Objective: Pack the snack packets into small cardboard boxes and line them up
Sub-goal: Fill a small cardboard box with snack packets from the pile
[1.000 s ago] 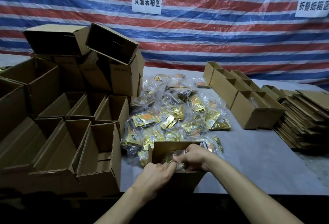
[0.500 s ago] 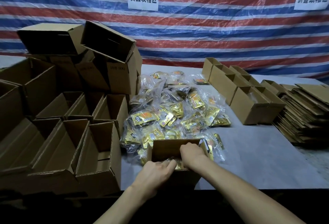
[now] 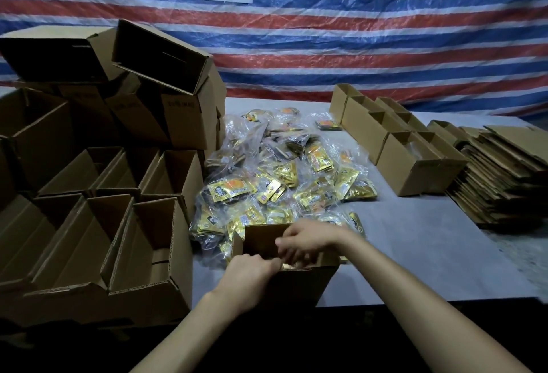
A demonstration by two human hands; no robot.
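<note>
Packing is the step in hand. At lower centre the left hand [image 3: 252, 269] grips the near rim of the small box [image 3: 296, 286]. The right hand [image 3: 310, 240] dips inside with bent fingers, and whether it holds anything cannot be told. Next the box likely joins the row of boxes [image 3: 415, 171] at right. The heap of packets [image 3: 281, 183] lies mid-frame on the grey table [image 3: 430, 254], and a striped tarpaulin [image 3: 355, 46] hangs behind.
</note>
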